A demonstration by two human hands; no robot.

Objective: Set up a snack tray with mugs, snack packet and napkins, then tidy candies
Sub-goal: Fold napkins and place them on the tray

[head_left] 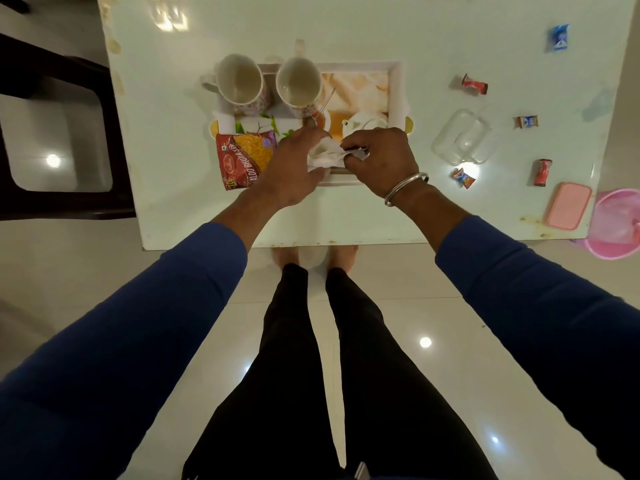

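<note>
Head view, looking straight down over a white table (180,188). White-rimmed tray (397,95) sits mid-table. Two empty floral mugs (239,85) (298,87) stand side by side at its far-left end, rims nearly touching. Red snack packet (242,157) lies at the tray's near-left corner, partly over the rim.

Both hands work a white napkin (323,156) above the tray's near edge. Left hand (289,168): fingers curled round the napkin's left side, gripping it. Right hand (379,157): fingertips pinched on the napkin's right edge; steel bangle (407,189) on that wrist. Whether the napkin is being folded or pulled open, I cannot tell. A thin glinting item rises beside the second mug; too fine to identify.

To the right of the tray, well apart from it: clear glass container (462,136), open, with its pink lid (568,210) lying near the table's right edge. Five wrapped candies scattered around it: blue (558,37), red (473,84), brown-and-blue (525,121), multicoloured (462,177), red (541,172). Pink bin (616,225) stands just off the table corner.

Judgement: napkin step in hand; candies untouched. To do it well, keep both pinches at the napkin's edges, flatten it evenly, and lay it in the tray's free near-centre space, clear of the packet and mugs.
</note>
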